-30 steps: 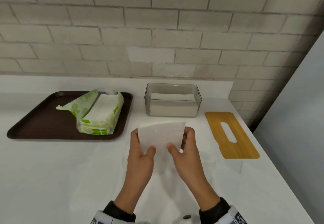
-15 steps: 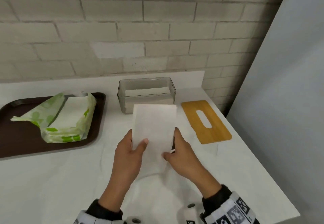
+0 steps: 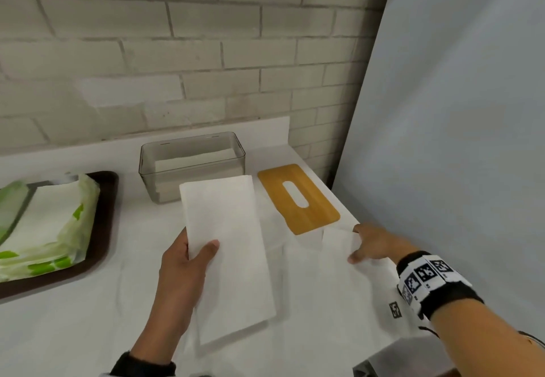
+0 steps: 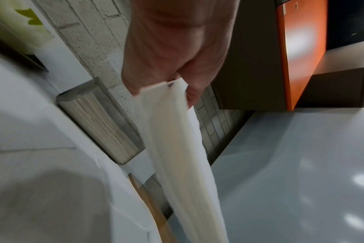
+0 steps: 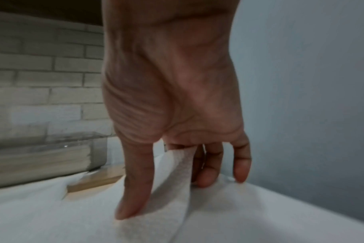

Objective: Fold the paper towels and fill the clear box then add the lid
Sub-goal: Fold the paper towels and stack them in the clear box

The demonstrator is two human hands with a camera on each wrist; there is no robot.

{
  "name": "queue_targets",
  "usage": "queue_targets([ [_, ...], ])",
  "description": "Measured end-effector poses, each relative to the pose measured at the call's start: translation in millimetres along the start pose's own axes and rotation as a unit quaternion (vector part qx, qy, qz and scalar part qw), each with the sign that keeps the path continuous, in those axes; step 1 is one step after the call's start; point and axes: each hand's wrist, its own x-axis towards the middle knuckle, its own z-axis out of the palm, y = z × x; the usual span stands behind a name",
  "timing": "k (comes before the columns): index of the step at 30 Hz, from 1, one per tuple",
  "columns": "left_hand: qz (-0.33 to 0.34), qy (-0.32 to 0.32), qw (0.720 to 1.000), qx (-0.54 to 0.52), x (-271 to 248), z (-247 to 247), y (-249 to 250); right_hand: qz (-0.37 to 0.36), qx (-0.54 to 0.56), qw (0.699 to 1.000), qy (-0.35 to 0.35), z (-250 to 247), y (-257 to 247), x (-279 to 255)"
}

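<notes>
The left-hand grip (image 3: 182, 261) pinched the folded white paper towel (image 3: 227, 247), its long axis pointing at the clear plastic box (image 3: 191, 167) just beyond, nearer than the right hand (image 3: 374, 247), which pinched a flat sheet (image 3: 339, 258)

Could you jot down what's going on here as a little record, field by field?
left hand: holds a folded towel above the counter
right hand: pinches the edge of a flat sheet on the counter
box: open, partly filled with folded towels
lid: off, lying right of the box
pack: opened, on the tray
left to do: fill the box further, fit the lid
</notes>
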Motion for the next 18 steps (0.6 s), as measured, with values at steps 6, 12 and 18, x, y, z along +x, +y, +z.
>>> queue_targets([
  [6, -0.019, 0.027, 0.999, -0.026, 2.1, -11.3, 0.7, -0.101, 0.283, 0.943, 0.141, -22.8, -12.5, -34.9],
  [12, -0.056, 0.029, 0.993, -0.097, 1.9, -13.2, 1.9, -0.295, 0.663, 0.683, 0.079, -47.2, -87.2, -97.9],
  [18, -0.083, -0.007, 0.979, -0.186, -1.4, -14.6, 9.6, -0.35, 0.515, 0.759, 0.191, -17.2, -174.5, -111.8],
])
